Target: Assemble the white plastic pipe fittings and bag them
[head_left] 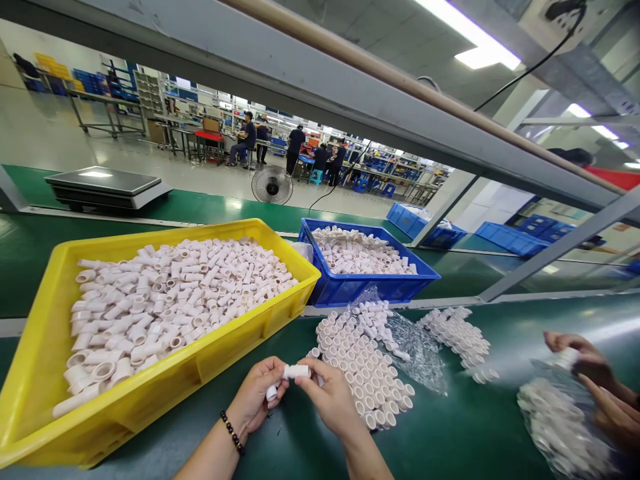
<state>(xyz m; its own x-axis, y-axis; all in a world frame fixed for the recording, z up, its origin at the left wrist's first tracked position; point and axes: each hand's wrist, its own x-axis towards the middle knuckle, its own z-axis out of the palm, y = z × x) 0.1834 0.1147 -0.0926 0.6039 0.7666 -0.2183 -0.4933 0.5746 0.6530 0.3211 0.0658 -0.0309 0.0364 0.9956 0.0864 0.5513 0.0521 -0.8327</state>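
My left hand (254, 395), with a beaded bracelet at the wrist, is closed in a pinch around white plastic pipe fittings. The end of one fitting (271, 392) shows below its fingers. Between my two hands, a second white fitting (299, 371) lies level, its far end pinched by my right hand (331, 395). Whether these pieces are joined is hidden by the fingers. Just right of my right hand, many white fittings (367, 380) stand on end in close rows on the green table. A yellow bin (200, 363) full of white fittings is to the left.
A blue bin (370, 288) of fittings stands behind the rows, near clear plastic film (417, 350) and another cluster of fittings (457, 337). At right, a co-worker's hands (593, 373) hold a fitting over a filled clear bag (560, 423). A scale (107, 183) sits behind the yellow bin.
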